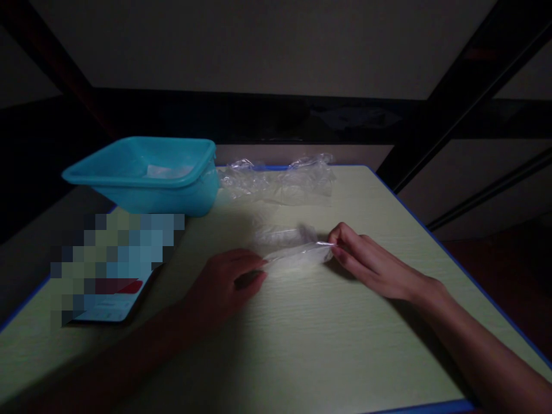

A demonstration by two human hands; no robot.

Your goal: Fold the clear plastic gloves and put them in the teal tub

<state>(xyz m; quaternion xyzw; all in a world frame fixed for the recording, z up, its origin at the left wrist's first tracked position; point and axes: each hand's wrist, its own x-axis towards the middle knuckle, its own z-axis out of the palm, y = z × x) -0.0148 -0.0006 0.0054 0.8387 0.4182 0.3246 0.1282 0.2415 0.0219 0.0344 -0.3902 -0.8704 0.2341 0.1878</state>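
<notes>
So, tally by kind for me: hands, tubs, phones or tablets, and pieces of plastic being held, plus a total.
Hands: 2 (left hand, right hand)
Tub: 1
Phone or tablet: 1
Held plastic: 1
Total: 5. The loose plastic behind is left out; I can't tell how many pieces it is.

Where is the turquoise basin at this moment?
In the head view, the turquoise basin stands at the far left of the table, beyond the lit screen, left of crumpled plastic.
</notes>
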